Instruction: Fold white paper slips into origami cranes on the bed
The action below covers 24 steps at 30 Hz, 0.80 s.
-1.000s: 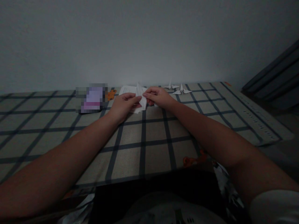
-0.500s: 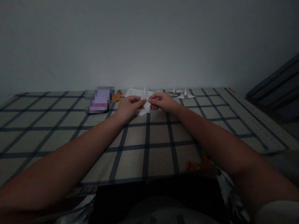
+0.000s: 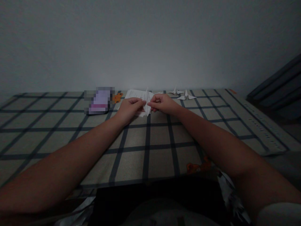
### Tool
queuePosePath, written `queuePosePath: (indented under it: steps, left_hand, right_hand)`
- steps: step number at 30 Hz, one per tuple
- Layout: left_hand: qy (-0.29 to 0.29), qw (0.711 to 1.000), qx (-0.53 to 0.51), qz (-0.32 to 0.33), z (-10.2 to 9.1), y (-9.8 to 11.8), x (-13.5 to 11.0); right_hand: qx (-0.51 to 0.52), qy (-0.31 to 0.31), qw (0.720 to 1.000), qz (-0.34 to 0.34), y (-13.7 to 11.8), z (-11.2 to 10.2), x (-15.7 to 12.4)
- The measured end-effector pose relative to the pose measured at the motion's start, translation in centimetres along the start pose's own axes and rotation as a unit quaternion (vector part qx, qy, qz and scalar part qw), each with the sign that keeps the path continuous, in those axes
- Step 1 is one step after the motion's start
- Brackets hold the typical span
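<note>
A narrow white folded paper (image 3: 147,102) stands between my two hands, its pointed tip upward. My left hand (image 3: 133,107) pinches its left side between thumb and fingers. From the right, my right hand (image 3: 162,103) is closed with thumb and forefinger at the paper's edge. Beneath and behind lie white paper sheets (image 3: 134,93) with faint print, partly covered by my left hand. Two folded paper cranes, a nearer one (image 3: 187,96) and a farther one (image 3: 176,91), sit beyond my right hand. The scene is dim, and the finest folds are hard to make out.
At left lies a phone-like object (image 3: 101,102) with a blurred lilac screen, beside an orange printed figure (image 3: 118,97) on the checked tablecloth (image 3: 160,135). A grey wall (image 3: 150,44) rises behind the table. Dark striped fabric (image 3: 279,88) hangs at the right.
The folded paper has turned and now looks narrower between my fingers. My hands have barely shifted, and the other things stay where they were apart from a slight camera movement.
</note>
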<state>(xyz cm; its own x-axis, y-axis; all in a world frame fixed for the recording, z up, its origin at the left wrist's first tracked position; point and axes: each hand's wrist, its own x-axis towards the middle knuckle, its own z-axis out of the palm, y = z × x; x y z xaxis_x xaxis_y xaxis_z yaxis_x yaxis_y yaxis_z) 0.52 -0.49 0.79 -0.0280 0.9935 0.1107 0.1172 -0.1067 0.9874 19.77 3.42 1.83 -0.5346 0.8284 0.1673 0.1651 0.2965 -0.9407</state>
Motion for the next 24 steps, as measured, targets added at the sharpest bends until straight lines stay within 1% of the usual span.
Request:
queuePosePath:
  steps: [6,10,13,16,19,22,24]
  left_hand:
    - [-0.026,0.999,0.019,0.015,-0.04,0.17,-0.26]
    - [-0.008,0.997,0.059,0.046,-0.14,0.35,-0.21]
    - [0.005,0.997,0.043,0.070,-0.18,0.18,0.02]
    - [0.008,0.997,0.024,0.069,-0.17,-0.09,0.14]
    - [0.005,0.997,0.033,0.069,-0.26,-0.27,0.17]
    - [-0.006,0.996,0.051,0.066,-0.40,-0.30,0.21]
    - [-0.010,0.997,0.047,0.053,-0.42,-0.24,0.20]
  right_hand:
    - [-0.014,0.017,1.000,-0.018,0.18,0.29,0.00]
    - [0.011,-0.003,1.000,-0.011,0.07,0.44,-0.01]
    - [0.023,-0.016,1.000,-0.011,0.05,0.28,0.11]
    - [0.037,-0.031,0.999,-0.020,0.28,0.01,0.26]
    - [0.043,-0.048,0.998,-0.020,0.58,-0.20,0.31]
    - [0.028,-0.051,0.998,-0.017,0.72,-0.34,0.25]
    - [0.014,-0.051,0.998,-0.024,0.71,-0.39,0.17]
